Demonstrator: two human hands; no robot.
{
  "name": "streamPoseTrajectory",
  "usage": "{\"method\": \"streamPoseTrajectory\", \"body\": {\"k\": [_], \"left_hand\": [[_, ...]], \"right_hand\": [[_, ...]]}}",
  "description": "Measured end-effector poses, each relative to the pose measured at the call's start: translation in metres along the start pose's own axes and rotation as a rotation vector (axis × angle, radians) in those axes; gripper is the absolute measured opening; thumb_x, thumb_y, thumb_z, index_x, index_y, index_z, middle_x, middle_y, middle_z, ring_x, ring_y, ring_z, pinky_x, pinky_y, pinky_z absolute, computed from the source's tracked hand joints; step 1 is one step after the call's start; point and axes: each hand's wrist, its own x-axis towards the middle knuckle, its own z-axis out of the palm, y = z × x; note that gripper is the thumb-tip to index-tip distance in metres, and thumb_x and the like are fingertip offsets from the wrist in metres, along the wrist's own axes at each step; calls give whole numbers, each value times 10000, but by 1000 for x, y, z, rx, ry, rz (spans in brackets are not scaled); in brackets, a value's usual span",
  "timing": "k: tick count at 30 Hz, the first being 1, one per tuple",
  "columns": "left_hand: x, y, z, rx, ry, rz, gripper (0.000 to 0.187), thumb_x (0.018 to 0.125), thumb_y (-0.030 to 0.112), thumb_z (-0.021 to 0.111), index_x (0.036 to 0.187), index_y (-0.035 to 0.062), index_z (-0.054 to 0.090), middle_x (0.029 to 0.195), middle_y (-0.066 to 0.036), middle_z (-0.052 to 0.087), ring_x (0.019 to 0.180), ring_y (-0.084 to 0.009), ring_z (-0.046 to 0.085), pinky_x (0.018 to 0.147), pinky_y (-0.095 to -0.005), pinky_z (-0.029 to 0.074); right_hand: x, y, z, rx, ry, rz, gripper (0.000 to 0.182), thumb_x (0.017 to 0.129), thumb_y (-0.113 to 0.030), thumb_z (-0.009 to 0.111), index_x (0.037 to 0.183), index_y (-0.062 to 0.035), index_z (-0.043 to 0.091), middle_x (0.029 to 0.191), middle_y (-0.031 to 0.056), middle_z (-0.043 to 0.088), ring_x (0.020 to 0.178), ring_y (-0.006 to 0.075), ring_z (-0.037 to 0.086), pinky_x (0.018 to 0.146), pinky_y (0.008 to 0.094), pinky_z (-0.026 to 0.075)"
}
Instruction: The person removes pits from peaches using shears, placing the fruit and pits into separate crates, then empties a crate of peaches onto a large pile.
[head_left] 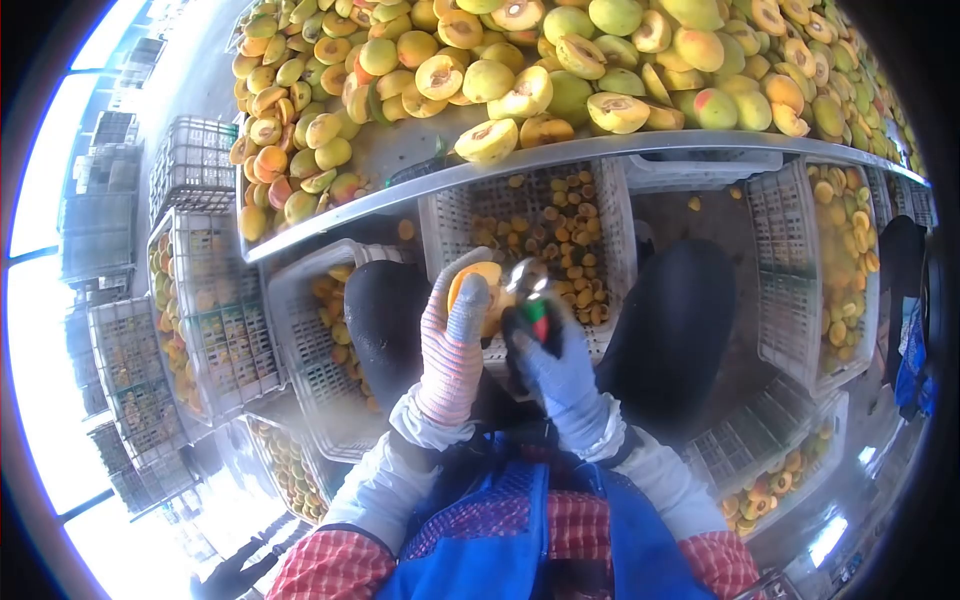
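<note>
My left hand, in a striped knit glove, is closed around a yellow-orange fruit half. Beside it on the right, my right hand, in a blue-grey glove with dark fingertips, grips a small tool with a shiny metal head and a green and red handle. The tool's head is close to the fruit and blurred; whether they touch I cannot tell. Both hands are above my lap, over a crate that holds many fruit pieces.
A metal-edged table heaped with whole and halved fruit spans the top. Crates of fruit stand at the left and right. My knees flank the middle crate. Part of another person shows at the far right.
</note>
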Motion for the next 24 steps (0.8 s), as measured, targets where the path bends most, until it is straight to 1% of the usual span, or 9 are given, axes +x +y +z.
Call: {"method": "streamPoseTrajectory", "body": {"k": [1,3,6,9,10,11,13,16,24], "left_hand": [[1,-2,-3,25,13,17,510,920,429,585,1225,21,550,1018,-52,592,903,-98,531,861,-251,430],[-3,-7,-5,96,-48,28,425,943,376,563,1194,33,567,995,-44,601,843,-80,531,771,-229,457],[-9,-2,4,135,-51,-15,299,966,283,531,1126,35,581,953,-26,610,779,-57,521,646,-200,459],[-16,0,2,-8,-44,-127,268,964,265,525,1091,37,584,934,-25,610,791,-60,525,683,-213,459],[-14,-5,0,213,6,-55,336,951,362,553,1064,46,583,907,-7,610,819,-59,542,716,-207,451],[-14,-10,4,30,18,-24,340,954,372,544,1043,48,595,890,-9,615,814,-69,549,754,-218,451],[-17,-3,1,19,44,-55,340,939,344,565,1043,22,598,888,-43,621,802,-101,553,742,-236,449],[-12,0,-11,-67,58,-53,451,929,431,557,1049,0,611,894,-61,635,805,-120,584,751,-246,467],[-20,-8,-5,-67,103,-25,422,956,384,531,1053,-20,610,897,-79,646,794,-111,600,728,-241,487]], "right_hand": [[6,-7,1,111,42,-16,246,864,-98,661,1071,-16,558,819,61,614,708,102,560,656,276,472],[13,-14,-8,-317,79,-43,217,832,-91,703,996,-26,577,800,54,620,717,104,572,649,277,473],[9,-14,-3,-446,31,-115,229,810,-117,726,956,-28,575,791,84,623,694,159,608,635,309,477],[2,-16,-2,-690,35,-361,228,787,-111,732,928,-39,568,778,116,616,686,251,634,633,332,480],[-1,-15,2,-628,29,-431,199,779,-89,717,902,-53,564,763,126,612,692,311,633,627,344,483],[-11,-15,9,-757,-4,-518,179,779,-76,703,896,-58,569,768,128,618,695,318,632,619,349,482],[-8,-12,5,-669,-45,-454,169,803,-75,686,918,-58,563,749,102,618,645,228,630,591,314,475],[-16,-25,1,-133,-101,139,154,898,-133,615,1009,-53,547,720,22,598,589,53,532,512,226,437],[-28,14,-9,-635,-246,-52,200,937,-208,563,1040,-39,535,692,26,596,583,97,568,489,248,430]]}}
